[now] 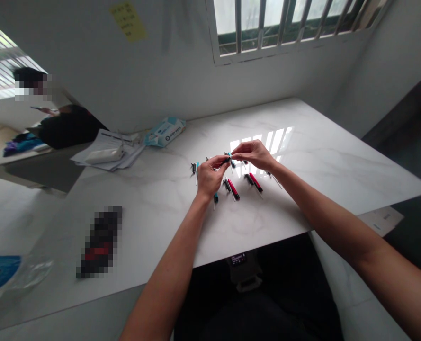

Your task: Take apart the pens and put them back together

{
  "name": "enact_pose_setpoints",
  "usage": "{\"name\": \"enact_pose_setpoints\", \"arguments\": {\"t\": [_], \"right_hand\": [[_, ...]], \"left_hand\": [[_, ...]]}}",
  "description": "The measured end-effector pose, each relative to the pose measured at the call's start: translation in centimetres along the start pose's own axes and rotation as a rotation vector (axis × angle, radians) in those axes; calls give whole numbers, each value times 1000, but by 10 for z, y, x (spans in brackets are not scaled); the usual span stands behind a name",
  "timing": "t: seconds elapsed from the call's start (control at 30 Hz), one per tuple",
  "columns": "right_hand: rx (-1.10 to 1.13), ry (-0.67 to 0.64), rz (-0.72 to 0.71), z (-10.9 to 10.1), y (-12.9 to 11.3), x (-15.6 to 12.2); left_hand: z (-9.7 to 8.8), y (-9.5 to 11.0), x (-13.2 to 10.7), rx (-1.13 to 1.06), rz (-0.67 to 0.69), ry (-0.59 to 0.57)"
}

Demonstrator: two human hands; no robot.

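Observation:
My left hand (210, 176) pinches a small black pen part (226, 160) above the table. My right hand (253, 154) meets it at the tip, its thumb and fingers closed together; what they hold is too small to make out. Beneath and around both hands lie pen parts in small groups. Two red-and-black pen barrels (233, 189) lie in front, with black caps (226, 185) and thin white refills (258, 191) alongside. Teal-and-black barrels (216, 197) are partly hidden by my left hand. Another black cap (193, 168) lies to its left.
A marbled white table (153, 213) spans the view. Behind on the left are a wipes packet (165, 132) and papers (107, 151) with a white box on them. A plastic bottle (14, 272) lies at left, near a blurred dark object (100, 241). A person (68, 124) sits beyond.

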State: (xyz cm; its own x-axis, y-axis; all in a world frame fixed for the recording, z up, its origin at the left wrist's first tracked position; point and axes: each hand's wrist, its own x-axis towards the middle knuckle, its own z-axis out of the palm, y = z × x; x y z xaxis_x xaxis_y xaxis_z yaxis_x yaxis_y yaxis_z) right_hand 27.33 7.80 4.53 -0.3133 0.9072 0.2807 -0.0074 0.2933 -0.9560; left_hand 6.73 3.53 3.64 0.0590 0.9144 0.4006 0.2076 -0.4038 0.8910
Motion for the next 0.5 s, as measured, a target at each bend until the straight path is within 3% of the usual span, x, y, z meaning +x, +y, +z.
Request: {"name": "enact_pose_setpoints", "arguments": {"t": [0.3,0.5], "right_hand": [[113,-79,-19,0,1,-2],[35,-106,-1,-11,-6,-3]], "left_hand": [[3,-3,-1,-81,-7,-33],[4,-3,0,-122,-5,-59]]}}
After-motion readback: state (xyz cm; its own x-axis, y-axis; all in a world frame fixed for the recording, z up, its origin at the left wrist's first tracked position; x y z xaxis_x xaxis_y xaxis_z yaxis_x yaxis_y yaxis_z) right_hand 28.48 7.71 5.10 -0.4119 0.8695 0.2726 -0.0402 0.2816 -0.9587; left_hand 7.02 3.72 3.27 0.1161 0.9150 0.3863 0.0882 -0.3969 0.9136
